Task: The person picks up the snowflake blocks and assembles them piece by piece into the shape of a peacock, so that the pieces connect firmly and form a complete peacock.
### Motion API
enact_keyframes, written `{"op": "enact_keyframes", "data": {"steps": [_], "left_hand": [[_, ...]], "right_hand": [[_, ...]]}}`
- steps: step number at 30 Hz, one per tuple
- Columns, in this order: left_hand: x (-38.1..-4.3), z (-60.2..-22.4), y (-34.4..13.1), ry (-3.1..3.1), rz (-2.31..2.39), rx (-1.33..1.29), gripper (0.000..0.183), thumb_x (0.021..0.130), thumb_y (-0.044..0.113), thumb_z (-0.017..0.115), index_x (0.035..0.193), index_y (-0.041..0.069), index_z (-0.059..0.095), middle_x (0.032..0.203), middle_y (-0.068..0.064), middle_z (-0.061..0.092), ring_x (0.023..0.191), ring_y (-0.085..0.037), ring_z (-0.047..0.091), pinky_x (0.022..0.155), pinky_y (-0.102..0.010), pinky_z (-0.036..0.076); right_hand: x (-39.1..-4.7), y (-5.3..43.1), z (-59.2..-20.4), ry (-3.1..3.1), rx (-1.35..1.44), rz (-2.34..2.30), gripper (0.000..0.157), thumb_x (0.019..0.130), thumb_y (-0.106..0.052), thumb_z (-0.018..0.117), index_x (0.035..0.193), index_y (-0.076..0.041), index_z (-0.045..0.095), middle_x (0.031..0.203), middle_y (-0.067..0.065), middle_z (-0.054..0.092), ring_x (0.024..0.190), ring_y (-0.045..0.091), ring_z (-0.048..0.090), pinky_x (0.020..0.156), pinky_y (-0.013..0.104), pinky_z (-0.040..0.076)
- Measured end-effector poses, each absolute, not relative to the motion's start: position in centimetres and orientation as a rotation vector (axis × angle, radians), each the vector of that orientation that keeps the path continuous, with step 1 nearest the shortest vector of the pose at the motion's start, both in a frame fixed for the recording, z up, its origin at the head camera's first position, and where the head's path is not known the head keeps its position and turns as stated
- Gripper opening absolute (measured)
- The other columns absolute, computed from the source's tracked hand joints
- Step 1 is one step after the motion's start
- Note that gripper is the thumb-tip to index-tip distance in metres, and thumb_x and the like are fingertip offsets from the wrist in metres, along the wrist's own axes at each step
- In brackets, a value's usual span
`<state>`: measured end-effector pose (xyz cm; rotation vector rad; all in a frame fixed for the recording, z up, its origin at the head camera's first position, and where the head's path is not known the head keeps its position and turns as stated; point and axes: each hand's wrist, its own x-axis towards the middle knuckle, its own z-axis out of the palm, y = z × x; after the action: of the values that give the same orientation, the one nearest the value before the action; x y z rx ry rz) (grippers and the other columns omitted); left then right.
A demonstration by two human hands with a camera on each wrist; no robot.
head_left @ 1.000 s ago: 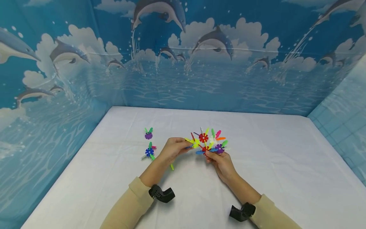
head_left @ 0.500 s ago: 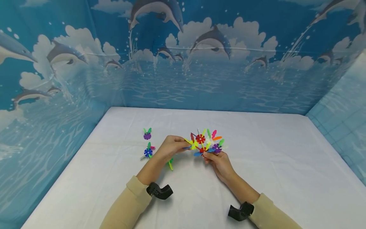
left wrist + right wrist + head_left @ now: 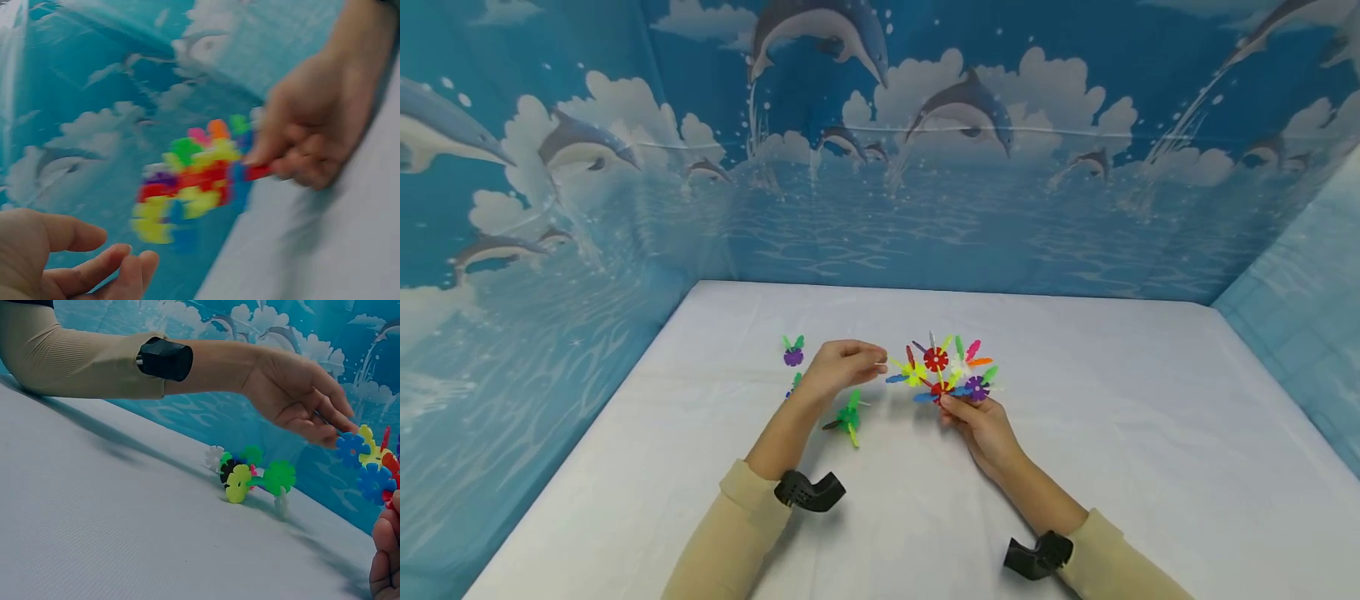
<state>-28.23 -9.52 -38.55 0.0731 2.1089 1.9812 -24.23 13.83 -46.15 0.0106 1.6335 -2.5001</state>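
My right hand [image 3: 981, 429] pinches a red disc at the near edge of a multicoloured cluster of interlocking plastic snowflake discs [image 3: 936, 360], held above the table. Red, yellow, blue, purple, white, pink, orange and green discs stick out of it at many angles. To the left of the cluster, my left hand [image 3: 850, 364] holds nothing. In the left wrist view its fingers [image 3: 78, 231] are bent and spread apart, with a gap between them and the yellow discs. The right wrist view has its fingertips near a blue disc [image 3: 353, 447] on the cluster's side.
A smaller green disc cluster [image 3: 848, 419] with yellow and dark pieces lies on the white table [image 3: 1112, 433], near the left forearm. Farther back are a purple disc with green ones [image 3: 793, 357] and a blue-green piece [image 3: 794, 385] mostly hidden behind the left arm. Dolphin-printed curtains surround the table.
My left hand has let go of the cluster's left side and drawn back up and left. The green cluster now shows beside the forearm. My right hand keeps its hold.
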Motion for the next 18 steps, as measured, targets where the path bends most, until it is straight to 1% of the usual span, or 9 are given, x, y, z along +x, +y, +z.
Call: {"op": "enact_keyframes", "data": {"steps": [3, 4, 6, 7, 11, 13, 18], "left_hand": [[-28.6, -37.4, -12.1, 2.200, 2.025, 0.012, 0.030, 0.099, 0.014, 0.058, 0.120, -0.008, 0.062, 0.119, -0.022, 0.063, 0.101, -0.023, 0.066, 0.093, -0.035, 0.051], [-28.8, -37.2, -12.9, 2.238, 2.035, -0.017, 0.031, 0.099, 0.015, 0.058, 0.119, -0.008, 0.062, 0.118, -0.023, 0.063, 0.099, -0.021, 0.066, 0.092, -0.033, 0.051], [-29.2, -37.2, -14.7, 2.314, 2.037, -0.096, 0.031, 0.100, 0.017, 0.057, 0.119, -0.008, 0.063, 0.116, -0.022, 0.064, 0.093, -0.016, 0.067, 0.092, -0.034, 0.051], [-29.4, -37.2, -15.6, 2.342, 2.038, -0.140, 0.031, 0.100, 0.017, 0.057, 0.118, -0.007, 0.063, 0.115, -0.022, 0.065, 0.091, -0.015, 0.066, 0.091, -0.032, 0.052], [-30.0, -38.0, -19.0, 2.473, 1.996, -0.309, 0.033, 0.101, 0.018, 0.055, 0.120, -0.007, 0.063, 0.107, -0.016, 0.067, 0.082, -0.010, 0.064, 0.081, -0.023, 0.054], [-30.0, -38.3, -20.5, 2.532, 1.968, -0.388, 0.032, 0.100, 0.018, 0.055, 0.120, -0.007, 0.063, 0.104, -0.014, 0.067, 0.079, -0.009, 0.061, 0.072, -0.016, 0.052], [-30.1, -40.1, -23.2, 2.685, 1.841, -0.530, 0.029, 0.097, 0.013, 0.058, 0.116, -0.008, 0.065, 0.096, -0.010, 0.067, 0.075, -0.006, 0.057, 0.064, -0.015, 0.047]], "right_hand": [[-24.2, 13.7, -46.2, 1.632, 0.002, -2.502, 0.027, 0.096, 0.002, 0.057, 0.078, -0.011, 0.071, 0.076, 0.004, 0.069, 0.068, 0.010, 0.063, 0.072, 0.021, 0.054], [-24.2, 13.8, -46.2, 1.633, -0.001, -2.503, 0.027, 0.096, 0.002, 0.057, 0.078, -0.011, 0.071, 0.076, 0.003, 0.069, 0.068, 0.010, 0.064, 0.071, 0.021, 0.054], [-24.2, 13.8, -46.2, 1.632, -0.007, -2.504, 0.027, 0.096, 0.002, 0.056, 0.078, -0.012, 0.072, 0.077, 0.003, 0.069, 0.068, 0.010, 0.064, 0.071, 0.021, 0.054], [-24.2, 13.8, -46.2, 1.628, -0.009, -2.506, 0.028, 0.096, 0.002, 0.056, 0.078, -0.012, 0.072, 0.077, 0.003, 0.069, 0.068, 0.010, 0.064, 0.071, 0.021, 0.054], [-24.2, 13.7, -46.3, 1.610, -0.013, -2.512, 0.028, 0.097, 0.002, 0.056, 0.078, -0.012, 0.072, 0.077, 0.002, 0.069, 0.069, 0.010, 0.064, 0.072, 0.021, 0.054], [-24.2, 13.8, -46.4, 1.601, -0.017, -2.514, 0.027, 0.096, 0.001, 0.057, 0.078, -0.012, 0.072, 0.077, 0.002, 0.069, 0.069, 0.010, 0.064, 0.072, 0.021, 0.054], [-24.3, 13.9, -46.6, 1.580, -0.038, -2.523, 0.025, 0.096, -0.001, 0.059, 0.078, -0.013, 0.073, 0.078, 0.002, 0.070, 0.070, 0.010, 0.065, 0.072, 0.021, 0.055]]}}
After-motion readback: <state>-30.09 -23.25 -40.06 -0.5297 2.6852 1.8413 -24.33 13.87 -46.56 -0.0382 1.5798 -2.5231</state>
